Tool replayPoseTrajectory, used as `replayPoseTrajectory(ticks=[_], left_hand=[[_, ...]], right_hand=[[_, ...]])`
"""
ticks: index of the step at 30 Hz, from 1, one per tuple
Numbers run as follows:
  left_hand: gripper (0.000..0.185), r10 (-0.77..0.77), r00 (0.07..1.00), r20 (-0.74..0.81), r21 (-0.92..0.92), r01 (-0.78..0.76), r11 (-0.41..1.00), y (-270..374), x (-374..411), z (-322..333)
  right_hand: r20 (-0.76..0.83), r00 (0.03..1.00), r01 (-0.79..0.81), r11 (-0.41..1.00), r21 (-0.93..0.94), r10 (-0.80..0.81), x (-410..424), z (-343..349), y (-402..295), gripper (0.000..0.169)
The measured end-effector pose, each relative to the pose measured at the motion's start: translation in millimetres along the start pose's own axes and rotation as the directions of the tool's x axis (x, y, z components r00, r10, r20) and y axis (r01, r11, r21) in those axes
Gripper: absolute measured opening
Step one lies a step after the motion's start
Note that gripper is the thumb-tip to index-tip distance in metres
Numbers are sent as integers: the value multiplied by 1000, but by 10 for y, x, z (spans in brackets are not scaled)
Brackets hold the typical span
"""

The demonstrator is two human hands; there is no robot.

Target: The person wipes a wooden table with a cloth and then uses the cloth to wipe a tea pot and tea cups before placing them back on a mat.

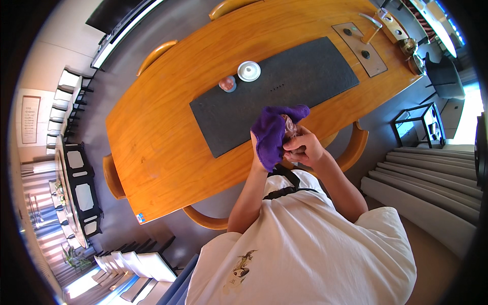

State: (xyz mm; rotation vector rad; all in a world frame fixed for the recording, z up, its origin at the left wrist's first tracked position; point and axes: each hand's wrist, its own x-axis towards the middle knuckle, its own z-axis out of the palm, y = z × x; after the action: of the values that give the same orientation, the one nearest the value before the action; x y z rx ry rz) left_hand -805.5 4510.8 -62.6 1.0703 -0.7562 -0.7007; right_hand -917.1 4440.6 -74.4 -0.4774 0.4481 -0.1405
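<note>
A purple cloth drapes over my left hand, whose fingers are mostly hidden beneath it. My right hand is closed around a clear, glossy object, perhaps glass or plastic, that presses against the cloth. Both hands are together above the near edge of the wooden table. Beyond them lies a dark rectangular tea tray. On its far edge stand a white round dish with a raised middle and, beside it, a small reddish-topped round item.
At the table's right end lie a brown tray with dark knobs, a wooden stand with a curved spout and a glass kettle. Wooden chairs surround the table. A grey curtain hangs at the right.
</note>
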Motion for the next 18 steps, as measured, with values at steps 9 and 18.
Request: replayPoseTrajectory(ticks=[9, 18], left_hand=[[20, -226, 972, -70, -154, 213, 965, -150, 55, -376], [23, -389, 906, -167, -173, 361, 916, 51, -167, -381]], right_hand=[[-102, 988, 71, 916, -395, -120, 61, 315, 131, 27], [-131, 943, 172, 785, -596, -306, 161, 391, 233, 68]])
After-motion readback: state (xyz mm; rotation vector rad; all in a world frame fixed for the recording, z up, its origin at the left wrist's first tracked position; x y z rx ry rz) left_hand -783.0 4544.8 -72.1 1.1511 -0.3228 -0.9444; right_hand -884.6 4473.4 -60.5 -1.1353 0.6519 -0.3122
